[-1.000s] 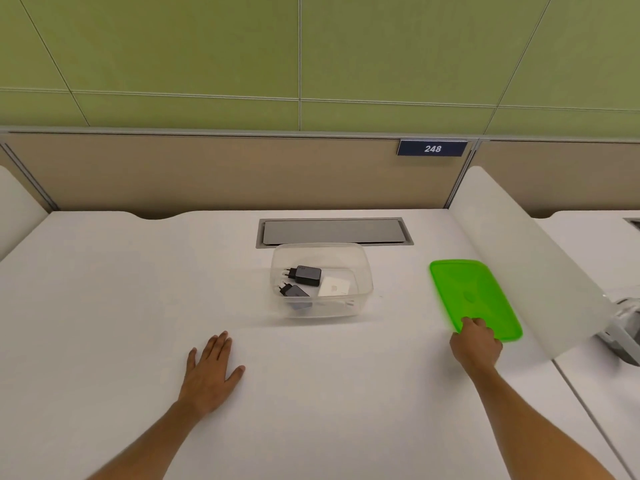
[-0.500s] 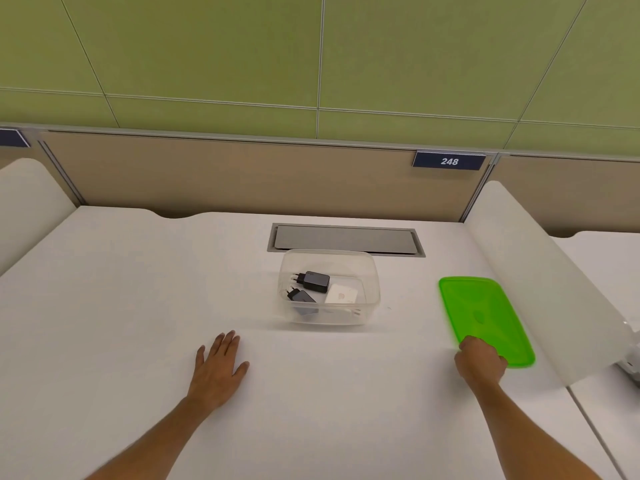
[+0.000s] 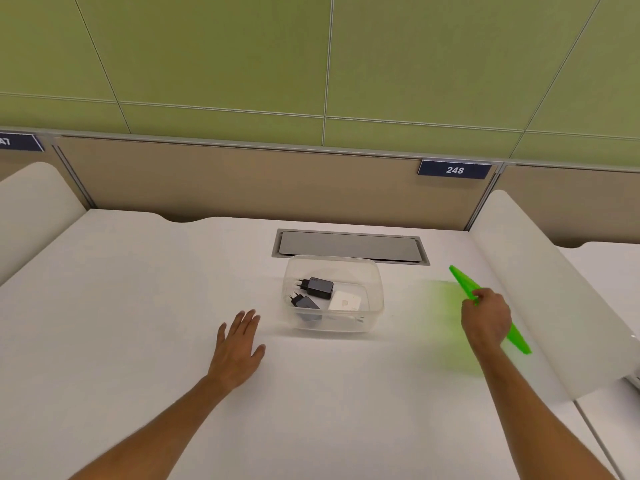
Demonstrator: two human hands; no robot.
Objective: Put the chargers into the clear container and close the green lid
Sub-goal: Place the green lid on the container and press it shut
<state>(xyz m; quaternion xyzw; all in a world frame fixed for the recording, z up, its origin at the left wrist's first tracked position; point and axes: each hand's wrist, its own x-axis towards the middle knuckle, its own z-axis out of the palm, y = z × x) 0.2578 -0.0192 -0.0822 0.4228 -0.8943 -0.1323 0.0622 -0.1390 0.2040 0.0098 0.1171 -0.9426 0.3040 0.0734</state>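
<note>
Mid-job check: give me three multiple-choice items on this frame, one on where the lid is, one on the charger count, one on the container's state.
1. Where is the green lid?
A. on the container
B. tilted up off the desk in the right hand
C. under the left hand

2. How many chargers lie in the clear container?
A. one
B. three
C. five

3. The container is:
A. open
B. closed
C. tipped over

Key: 1 B, the lid shows edge-on in the right hand's grip; 2 B, two black and one white; 3 A, upright, nothing covers its rim.
</note>
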